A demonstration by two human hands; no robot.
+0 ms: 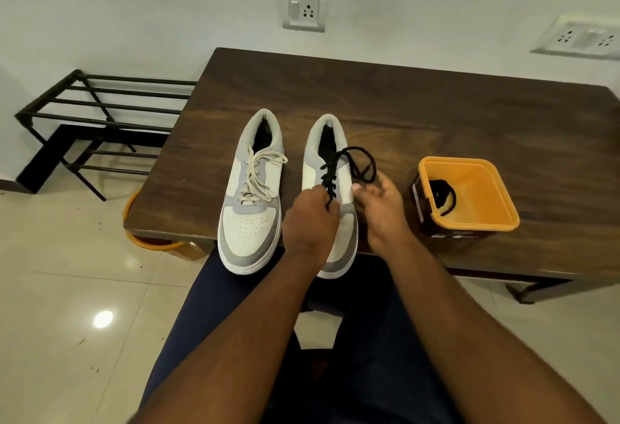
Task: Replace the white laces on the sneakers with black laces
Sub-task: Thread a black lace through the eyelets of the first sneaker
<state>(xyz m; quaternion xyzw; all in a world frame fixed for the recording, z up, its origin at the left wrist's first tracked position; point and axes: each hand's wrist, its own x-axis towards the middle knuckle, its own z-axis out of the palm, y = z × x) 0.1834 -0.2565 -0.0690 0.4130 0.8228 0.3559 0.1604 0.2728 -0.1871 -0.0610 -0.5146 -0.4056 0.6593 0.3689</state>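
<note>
Black lace [335, 168] is sitting threaded through the right-hand sneaker [330, 195] while both hands are working at it on the dark wooden table [436, 115].

Fingers of the left hand [310, 219] are curling round the lace and pinching it low on the eyelet rows, near the toe box; the right hand [382, 209] is resting beside the shoe with its fingers loosely spread, holding nothing, just under a loose loop of the lace that is trailing off to the right. Just beside it on the left, the other sneaker [250, 195] is lying with its white lace [256, 173] tied in place, toes of both pointing toward the person and overhanging the table edge. Further right, an orange-rimmed tub [469, 195] is standing with another coiled black lace [443, 197] inside.
</note>
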